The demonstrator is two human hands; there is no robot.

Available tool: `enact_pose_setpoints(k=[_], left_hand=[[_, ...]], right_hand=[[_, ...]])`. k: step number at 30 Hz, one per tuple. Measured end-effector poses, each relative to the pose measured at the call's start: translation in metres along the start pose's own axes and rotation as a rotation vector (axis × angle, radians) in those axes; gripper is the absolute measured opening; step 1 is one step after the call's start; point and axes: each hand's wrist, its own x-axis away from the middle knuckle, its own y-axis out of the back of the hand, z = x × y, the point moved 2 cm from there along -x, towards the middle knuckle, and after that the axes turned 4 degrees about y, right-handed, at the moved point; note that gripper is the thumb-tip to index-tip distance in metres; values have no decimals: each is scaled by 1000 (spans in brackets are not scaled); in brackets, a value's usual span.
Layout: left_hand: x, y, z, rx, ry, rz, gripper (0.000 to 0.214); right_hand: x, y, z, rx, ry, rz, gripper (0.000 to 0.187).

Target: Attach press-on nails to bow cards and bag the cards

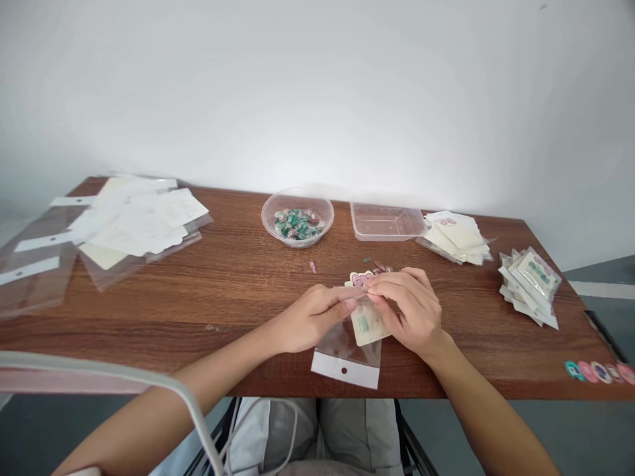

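My left hand and my right hand meet over the table, their thumbs and forefingers closed together on a thin, clear plastic piece. Its exact shape is hidden by the fingers. Just under them is a cream card with a pale green piece on it. The card's top, a pink bow print, shows above the fingertips. Beneath lies a clear plastic bag with a white, holed header strip toward me. Small pink pieces lie beyond my right fingers.
A round clear bowl holds green and pink pieces. Beside it stands a rectangular clear tray. Loose cards and bags cover the left end. Cards and bagged cards are stacked right. A white cable crosses my left forearm.
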Motion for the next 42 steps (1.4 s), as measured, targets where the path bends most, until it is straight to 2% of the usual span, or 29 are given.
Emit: enact_pose_setpoints(k=[11, 17, 21, 26, 29, 33, 37, 40, 42], left_hand=[[2, -2, 5, -25, 14, 39, 50], [1, -3, 3, -72, 59, 13, 50], [2, -3, 0, -42, 45, 29, 50], [2, -3, -1, -34, 43, 112, 50], [3, -2, 1, 52, 35, 124, 48], [2, 0, 4, 277, 90, 85, 47], [2, 4, 6, 458, 120, 59, 42], [3, 8, 6, 485, 117, 44, 40], [3, 9, 7, 496, 124, 28, 40]], right_hand=[[1, -1, -1, -126, -130, -40, 15], [10, 0, -4, -264, -400, -79, 9], [9, 0, -4, -412, -538, -57, 7], [3, 2, -5, -528, -662, 3, 14], [3, 2, -6, -616, -694, 21, 16], [7, 2, -13, -764, -694, -81, 27], [11, 0, -26, -643, -831, -147, 28], [10, -2, -33, -625, -942, -108, 28], [9, -4, -34, -687, -969, -26, 32]])
